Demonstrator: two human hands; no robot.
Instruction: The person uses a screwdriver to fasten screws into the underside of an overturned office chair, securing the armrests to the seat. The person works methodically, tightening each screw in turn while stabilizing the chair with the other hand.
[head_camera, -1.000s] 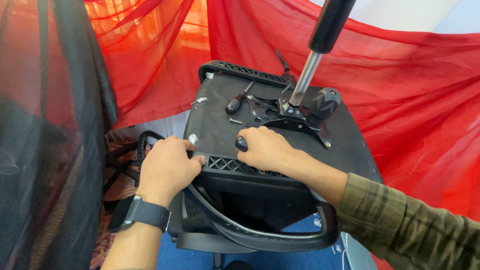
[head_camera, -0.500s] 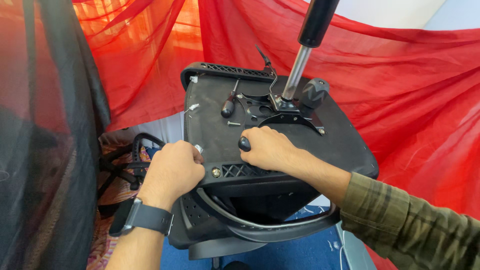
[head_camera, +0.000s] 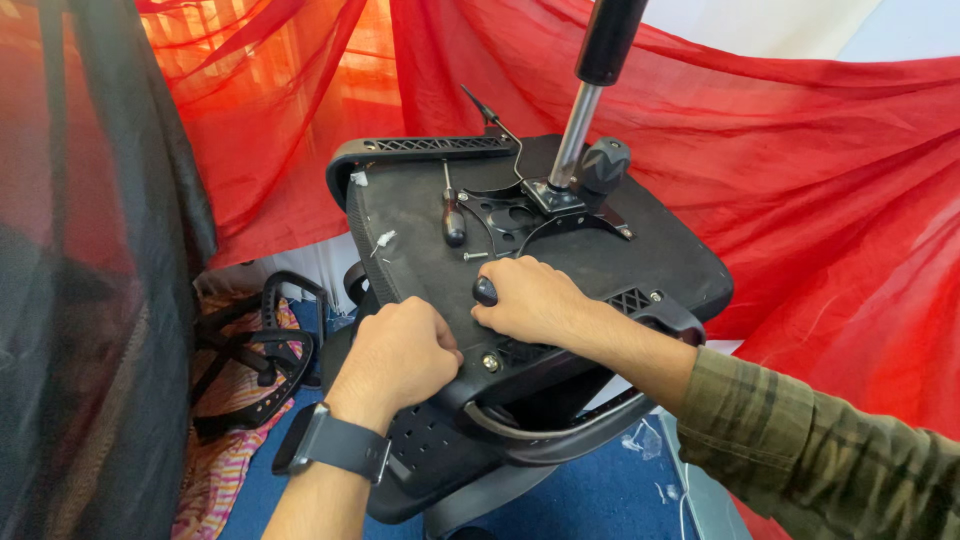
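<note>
An upturned black office chair seat (head_camera: 620, 255) lies in front of me, underside up, with its metal mechanism plate (head_camera: 520, 215) and gas cylinder (head_camera: 585, 110) sticking upward. My left hand (head_camera: 400, 355) is a closed fist gripping the seat's near edge. My right hand (head_camera: 530, 300) is closed around a black-handled tool (head_camera: 485, 291) pressed on the seat underside. A screwdriver (head_camera: 453, 215) and a loose screw (head_camera: 476, 256) lie on the seat beyond my hands. The curved black armrest (head_camera: 580, 440) hangs under my right wrist.
Red cloth (head_camera: 800, 180) drapes behind and to the right. A dark mesh chair back (head_camera: 100, 250) stands at the left. Another black chair part (head_camera: 250, 350) lies on the patterned floor covering at lower left. Blue floor (head_camera: 600, 490) shows below the seat.
The view has shifted so the seat sits further right and higher. Both hands stay on the seat's near edge, the right still on the tool.
</note>
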